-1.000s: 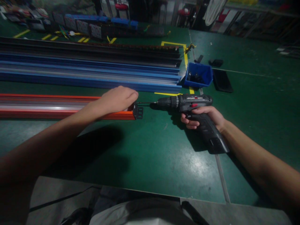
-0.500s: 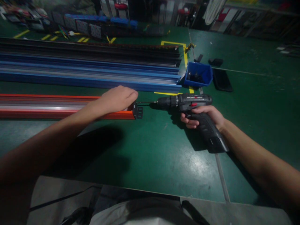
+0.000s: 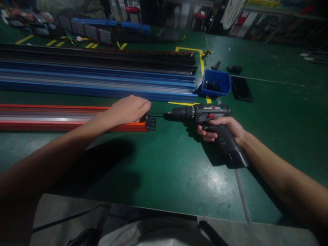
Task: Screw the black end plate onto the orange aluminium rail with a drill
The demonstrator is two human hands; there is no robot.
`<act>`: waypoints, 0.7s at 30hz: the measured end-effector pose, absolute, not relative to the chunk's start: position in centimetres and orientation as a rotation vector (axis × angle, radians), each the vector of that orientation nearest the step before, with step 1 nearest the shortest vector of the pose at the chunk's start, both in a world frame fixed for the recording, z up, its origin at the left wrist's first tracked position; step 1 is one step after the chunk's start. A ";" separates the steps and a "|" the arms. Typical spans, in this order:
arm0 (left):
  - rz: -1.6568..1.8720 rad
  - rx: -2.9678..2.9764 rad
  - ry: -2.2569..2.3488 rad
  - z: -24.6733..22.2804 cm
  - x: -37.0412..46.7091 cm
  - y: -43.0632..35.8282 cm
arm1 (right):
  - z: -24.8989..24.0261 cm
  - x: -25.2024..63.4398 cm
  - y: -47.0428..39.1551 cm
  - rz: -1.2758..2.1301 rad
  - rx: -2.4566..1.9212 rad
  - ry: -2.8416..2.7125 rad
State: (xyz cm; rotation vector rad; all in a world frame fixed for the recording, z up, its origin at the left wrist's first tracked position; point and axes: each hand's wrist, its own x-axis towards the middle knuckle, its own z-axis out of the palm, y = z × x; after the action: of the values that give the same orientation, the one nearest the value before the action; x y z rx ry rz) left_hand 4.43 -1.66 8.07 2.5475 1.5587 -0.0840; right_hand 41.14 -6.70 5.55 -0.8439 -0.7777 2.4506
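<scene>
My right hand (image 3: 220,129) is wrapped round the grip of a black cordless drill (image 3: 214,110), which points left. Its long thin bit (image 3: 160,113) reaches to a black end bracket (image 3: 151,123) at the right end of an orange metal channel (image 3: 130,127). Over that end lies my left hand (image 3: 132,107), closed, its fingers curled down behind the bracket. Those fingertips are mostly hidden, but they appear to grip the channel's end. Whether a screw sits at the tip of the bit, I cannot tell.
Behind the orange channel lie blue channels (image 3: 102,83) and black channels (image 3: 102,58) side by side. A blue bin (image 3: 216,82) with small black parts stands at their right ends, beside a dark flat phone-like object (image 3: 242,88). Bundled wires (image 3: 28,20) lie at the back left.
The view has tilted very slightly. Both hands, the drill and the orange channel keep practically the same places relative to each other.
</scene>
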 end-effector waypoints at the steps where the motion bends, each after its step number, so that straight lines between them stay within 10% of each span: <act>1: -0.077 2.539 1.564 8.1 4.5 -1.7 | 5.5 41.2 -6.7 2.451 -0.842 -0.782; 21: -0.095 2.598 1.528 7.7 4.3 -1.6 | 5.5 41.2 -6.9 2.439 -0.756 -0.942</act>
State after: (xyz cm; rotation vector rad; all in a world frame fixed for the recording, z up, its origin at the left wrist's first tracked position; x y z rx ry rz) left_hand 4.32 -1.63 7.67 2.5982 1.5280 -0.0946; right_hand 41.23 -6.94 5.46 -0.7555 -0.9421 2.4387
